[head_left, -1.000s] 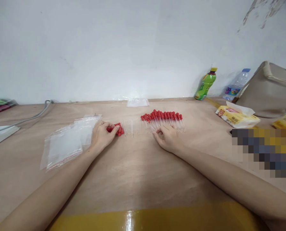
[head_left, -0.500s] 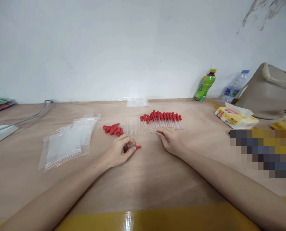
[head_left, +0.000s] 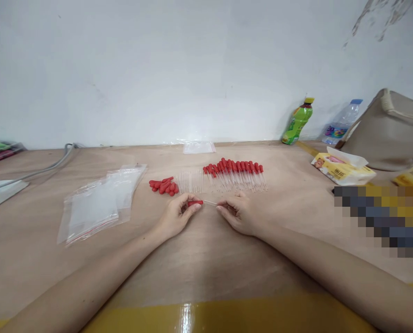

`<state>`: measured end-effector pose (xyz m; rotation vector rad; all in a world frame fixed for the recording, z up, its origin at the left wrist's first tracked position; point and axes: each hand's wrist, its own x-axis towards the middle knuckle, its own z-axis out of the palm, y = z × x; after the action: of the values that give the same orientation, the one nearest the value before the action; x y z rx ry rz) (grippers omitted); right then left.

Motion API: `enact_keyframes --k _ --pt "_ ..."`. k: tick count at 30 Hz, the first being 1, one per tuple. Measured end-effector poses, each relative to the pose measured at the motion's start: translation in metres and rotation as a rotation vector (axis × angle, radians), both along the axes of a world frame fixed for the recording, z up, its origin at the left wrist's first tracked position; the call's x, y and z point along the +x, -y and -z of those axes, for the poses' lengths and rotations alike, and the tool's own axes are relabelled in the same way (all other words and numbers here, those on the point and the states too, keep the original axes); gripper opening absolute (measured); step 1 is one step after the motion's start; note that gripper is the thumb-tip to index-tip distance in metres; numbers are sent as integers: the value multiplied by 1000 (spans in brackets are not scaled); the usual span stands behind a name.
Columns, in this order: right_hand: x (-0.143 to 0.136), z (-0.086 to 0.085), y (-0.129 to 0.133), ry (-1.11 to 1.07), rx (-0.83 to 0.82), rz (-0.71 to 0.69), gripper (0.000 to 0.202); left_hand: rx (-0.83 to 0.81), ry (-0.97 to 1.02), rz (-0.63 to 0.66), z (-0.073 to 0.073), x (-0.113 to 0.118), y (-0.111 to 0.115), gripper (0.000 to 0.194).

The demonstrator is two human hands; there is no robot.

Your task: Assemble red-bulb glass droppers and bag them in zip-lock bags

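Observation:
My left hand [head_left: 178,213] pinches a red rubber bulb [head_left: 195,202] near the middle of the table. Facing it, my right hand [head_left: 237,212] holds a thin clear tube [head_left: 210,202] by one end; its other end points at the bulb's mouth, and I cannot tell whether they touch. Beyond my left hand lies a small pile of loose red bulbs [head_left: 163,186]. Beside the pile, bare clear tubes [head_left: 190,181] lie in a row. Farther right is a row of tubes with red bulbs on their ends [head_left: 237,169].
Clear zip bags [head_left: 93,208] lie on the left of the table [head_left: 178,273]. A small bag [head_left: 198,147] is by the wall. At the right are a green bottle [head_left: 297,122], a clear bottle [head_left: 341,124], a tissue pack [head_left: 343,169] and a grey bag [head_left: 390,134].
My right hand has come down and left from the row with the clear tube. My left hand has raised the red bulb slightly, so the two pieces now face each other closely.

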<state>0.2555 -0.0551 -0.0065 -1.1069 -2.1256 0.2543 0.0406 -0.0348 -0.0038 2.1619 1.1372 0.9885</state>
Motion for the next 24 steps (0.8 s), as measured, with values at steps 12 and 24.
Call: enact_keyframes --k 12,24 --pt "5 0 -6 67 -81 -149 17 -236 133 177 -3 0 3 20" --pt "1 3 -6 221 168 -50 21 -134 -48 133 -5 -1 7 19"
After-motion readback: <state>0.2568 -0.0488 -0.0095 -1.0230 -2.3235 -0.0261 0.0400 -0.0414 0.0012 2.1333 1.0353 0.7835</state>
